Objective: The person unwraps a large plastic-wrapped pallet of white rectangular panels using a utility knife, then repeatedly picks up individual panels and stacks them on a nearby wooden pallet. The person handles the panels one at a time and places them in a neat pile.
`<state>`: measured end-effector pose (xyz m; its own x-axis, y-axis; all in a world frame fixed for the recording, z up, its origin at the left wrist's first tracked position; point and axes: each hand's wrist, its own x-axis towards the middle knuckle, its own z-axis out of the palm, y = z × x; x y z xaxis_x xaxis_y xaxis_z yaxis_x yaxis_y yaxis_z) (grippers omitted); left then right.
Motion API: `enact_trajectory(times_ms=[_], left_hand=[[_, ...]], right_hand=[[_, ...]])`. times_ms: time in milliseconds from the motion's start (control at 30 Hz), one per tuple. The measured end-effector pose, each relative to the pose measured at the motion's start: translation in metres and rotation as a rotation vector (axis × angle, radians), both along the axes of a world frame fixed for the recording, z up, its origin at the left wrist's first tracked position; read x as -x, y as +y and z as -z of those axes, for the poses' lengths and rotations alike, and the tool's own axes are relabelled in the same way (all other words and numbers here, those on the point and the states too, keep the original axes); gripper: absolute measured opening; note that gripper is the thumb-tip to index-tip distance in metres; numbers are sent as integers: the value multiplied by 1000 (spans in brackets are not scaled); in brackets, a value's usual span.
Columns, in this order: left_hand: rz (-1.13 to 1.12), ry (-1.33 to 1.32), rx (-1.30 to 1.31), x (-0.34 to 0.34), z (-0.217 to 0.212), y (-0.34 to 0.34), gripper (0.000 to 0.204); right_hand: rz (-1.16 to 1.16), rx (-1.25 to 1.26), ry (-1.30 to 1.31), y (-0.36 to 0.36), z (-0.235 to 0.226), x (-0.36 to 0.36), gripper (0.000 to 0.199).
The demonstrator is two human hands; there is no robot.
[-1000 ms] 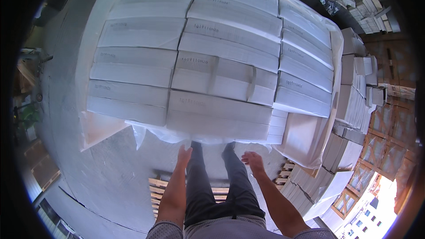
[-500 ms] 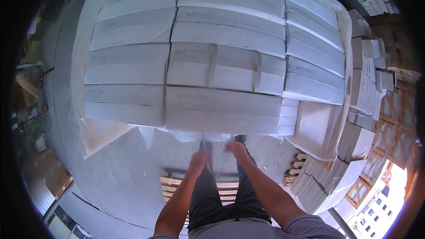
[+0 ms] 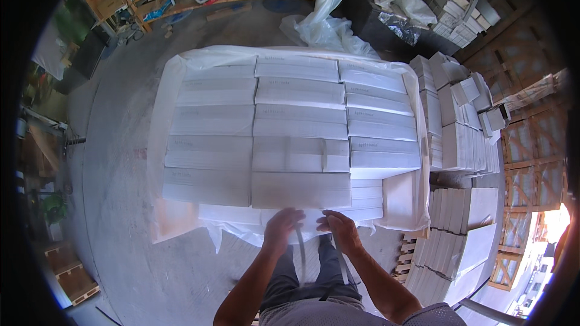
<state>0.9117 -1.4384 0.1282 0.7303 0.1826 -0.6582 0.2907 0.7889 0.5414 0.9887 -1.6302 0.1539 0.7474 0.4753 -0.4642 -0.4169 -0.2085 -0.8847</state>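
Left hand [image 3: 283,229] and right hand [image 3: 341,231], now near the white boxes [image 3: 301,189], with grey straps [image 3: 302,255] newly showing, grips curled (apparently round them): strap-handling seems underway.

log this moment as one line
left hand: at grey strap | right hand: beside left hand, apart | white boxes: stacked in rows | plastic sheet: along boxes' edges
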Motion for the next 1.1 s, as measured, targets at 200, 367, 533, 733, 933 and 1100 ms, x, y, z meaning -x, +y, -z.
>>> enact_trajectory(times_ms=[200, 367, 533, 733, 933, 1100], left_hand=[[343, -78, -492, -14, 2, 9, 29], [512, 41, -1349, -42, 2, 21, 32], [528, 262, -1530, -87, -4, 24, 36], [254, -18, -2075, -108, 23, 39, 22], [241, -47, -2143, -111, 36, 38, 46], [343, 62, -2164, -119, 31, 36, 56]], right_hand=[[77, -302, -114, 31, -65, -24, 41], [214, -226, -22, 38, -85, -54, 32], [193, 244, -345, 47, -83, -100, 28], [189, 113, -527, 57, -58, -151, 27], [253, 9, -209, 71, -54, -201, 29], [238, 160, 4, 80, -33, -227, 29]])
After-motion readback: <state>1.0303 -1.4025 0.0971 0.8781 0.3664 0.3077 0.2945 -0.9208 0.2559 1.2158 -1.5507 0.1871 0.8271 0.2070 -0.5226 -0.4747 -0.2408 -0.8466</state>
